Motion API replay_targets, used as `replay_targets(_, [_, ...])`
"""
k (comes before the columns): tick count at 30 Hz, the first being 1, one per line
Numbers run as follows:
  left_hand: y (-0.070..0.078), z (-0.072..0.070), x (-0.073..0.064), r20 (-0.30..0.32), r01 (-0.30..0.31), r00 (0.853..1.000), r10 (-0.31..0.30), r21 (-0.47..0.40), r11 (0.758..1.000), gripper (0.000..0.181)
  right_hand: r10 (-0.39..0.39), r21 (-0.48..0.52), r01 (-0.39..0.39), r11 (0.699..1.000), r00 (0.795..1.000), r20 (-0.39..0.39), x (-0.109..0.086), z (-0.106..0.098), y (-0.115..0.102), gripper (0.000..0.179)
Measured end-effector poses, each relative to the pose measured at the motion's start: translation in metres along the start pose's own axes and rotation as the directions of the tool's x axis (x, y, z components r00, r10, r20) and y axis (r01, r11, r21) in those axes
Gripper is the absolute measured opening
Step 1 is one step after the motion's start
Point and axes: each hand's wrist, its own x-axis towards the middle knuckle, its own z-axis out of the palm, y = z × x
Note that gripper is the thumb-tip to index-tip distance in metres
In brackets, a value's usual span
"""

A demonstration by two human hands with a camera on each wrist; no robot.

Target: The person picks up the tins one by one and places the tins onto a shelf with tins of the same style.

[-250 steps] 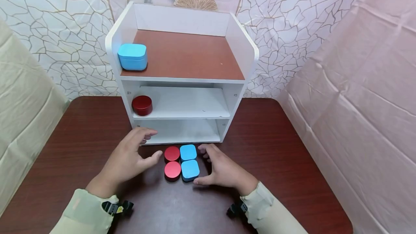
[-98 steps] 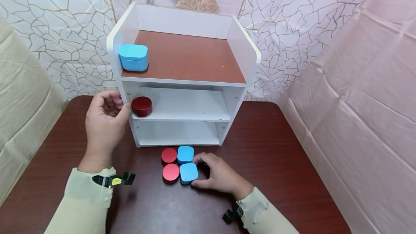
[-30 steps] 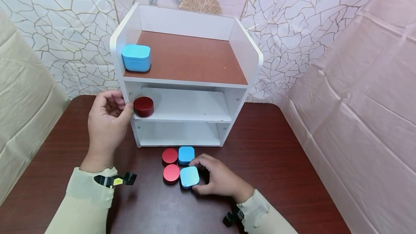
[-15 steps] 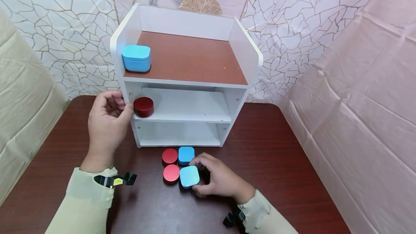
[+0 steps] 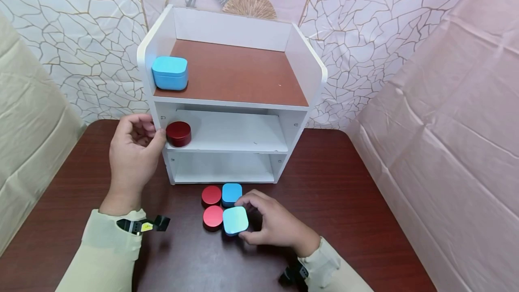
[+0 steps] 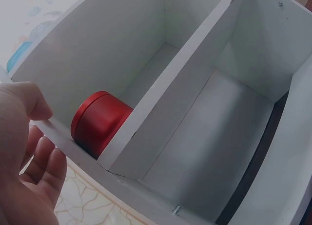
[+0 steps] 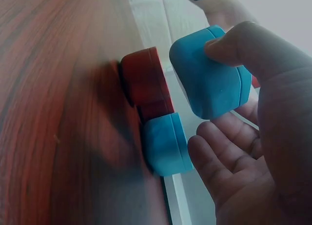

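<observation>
My left hand (image 5: 135, 159) grips the left side panel of the white shelf unit (image 5: 227, 101), thumb at its front edge and fingers on the outer side. Right beside that thumb, on the middle shelf, sits a dark red round tin (image 5: 179, 134), also seen in the left wrist view. My right hand (image 5: 277, 222) pinches a small blue rounded-square box (image 7: 209, 71) between thumb and fingers. In the right wrist view this box is off the table. Behind it stands a second blue box (image 5: 232, 194). Two red round tins (image 5: 211, 196) stand just left of the blue boxes.
A larger blue lidded box (image 5: 170, 73) stands at the left of the brown top shelf (image 5: 235, 73). The unit stands on a dark wood table (image 5: 336, 184). Patterned cloth (image 5: 73, 35) hangs behind, and pale draped cloth (image 5: 438, 93) lines the right.
My left hand has gone from beside the tins to the unit's left panel. My right hand has closed on the near blue box and lifted it slightly.
</observation>
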Motion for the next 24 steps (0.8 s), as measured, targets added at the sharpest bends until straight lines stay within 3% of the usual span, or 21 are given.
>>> replay_targets(6, [-0.008,-0.001,0.003,-0.001,-0.004,1.0,0.004,-0.003,1.0,0.038,-0.014,0.018,0.014,1.0,1.0,0.008,0.004,-0.002,-0.007,0.064])
replay_targets(24, [-0.01,-0.001,0.004,0.007,-0.007,1.0,0.007,0.002,1.0,0.038,-0.076,0.024,0.076,0.997,0.997,0.008,0.013,-0.007,-0.028,0.063])
